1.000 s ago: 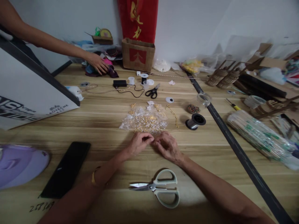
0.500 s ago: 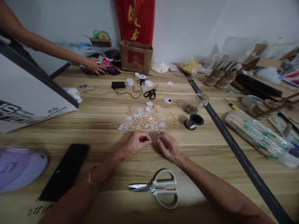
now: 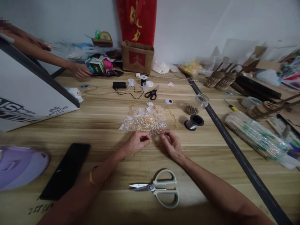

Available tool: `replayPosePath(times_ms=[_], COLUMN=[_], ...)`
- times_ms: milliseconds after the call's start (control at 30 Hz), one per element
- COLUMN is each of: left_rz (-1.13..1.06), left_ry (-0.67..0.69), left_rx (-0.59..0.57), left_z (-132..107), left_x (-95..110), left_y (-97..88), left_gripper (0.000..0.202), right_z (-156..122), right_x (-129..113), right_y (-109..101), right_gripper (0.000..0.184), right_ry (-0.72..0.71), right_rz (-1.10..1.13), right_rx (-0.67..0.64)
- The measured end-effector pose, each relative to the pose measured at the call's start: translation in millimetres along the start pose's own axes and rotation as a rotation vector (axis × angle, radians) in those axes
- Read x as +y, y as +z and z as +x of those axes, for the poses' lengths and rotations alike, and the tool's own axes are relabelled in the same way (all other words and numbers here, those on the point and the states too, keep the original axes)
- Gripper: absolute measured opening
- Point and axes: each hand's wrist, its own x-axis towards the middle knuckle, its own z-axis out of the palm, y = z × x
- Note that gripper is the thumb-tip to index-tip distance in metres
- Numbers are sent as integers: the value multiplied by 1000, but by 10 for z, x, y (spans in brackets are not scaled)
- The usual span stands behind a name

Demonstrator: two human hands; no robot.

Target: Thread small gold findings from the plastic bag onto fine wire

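Note:
A pile of small gold and silver jewellery findings [image 3: 150, 120], partly in clear plastic bags, lies on the wooden table. Just in front of it my left hand [image 3: 137, 140] is closed in a pinch; whatever its fingertips hold is too small to name. A short piece of gold chain [image 3: 137, 153] shows beneath that hand. My right hand [image 3: 172, 143] is at the pile's near right edge, thumb and forefinger curled close together, their contents not discernible. Light-handled scissors [image 3: 164, 189] lie slightly spread nearer to me. A longer gold chain [image 3: 172, 116] rests right of the pile.
A wire spool [image 3: 194, 122], a jar of beads [image 3: 193, 109] and black scissors [image 3: 152, 93] surround the pile. On the left are a phone [image 3: 65, 170], a purple object [image 3: 22, 167] and a large white box [image 3: 35, 93]. Another person's hand [image 3: 79, 70] reaches in at back left.
My right hand has shifted slightly up and away from my left, toward the pile's edge. The other person's hand has drawn back left, and a green-and-white box now shows there.

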Motion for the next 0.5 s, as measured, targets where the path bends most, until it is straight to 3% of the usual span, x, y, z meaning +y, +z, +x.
replayPosePath(times_ms=[200,367,500], left_rz=[-17,-7,-5], left_ry=[-27,-22,-29], left_rx=[22,21,27], left_z=[-5,-3,-3], left_x=[37,55,67], left_y=[24,39,42], left_gripper=[13,13,13], right_z=[-32,-36,-33], right_x=[-49,-5,0], right_y=[31,54,59], right_gripper=[18,4,4], right_ry=[-286,-321,-329], right_rz=[-141,-213,-235], right_rx=[-246,-234,-219])
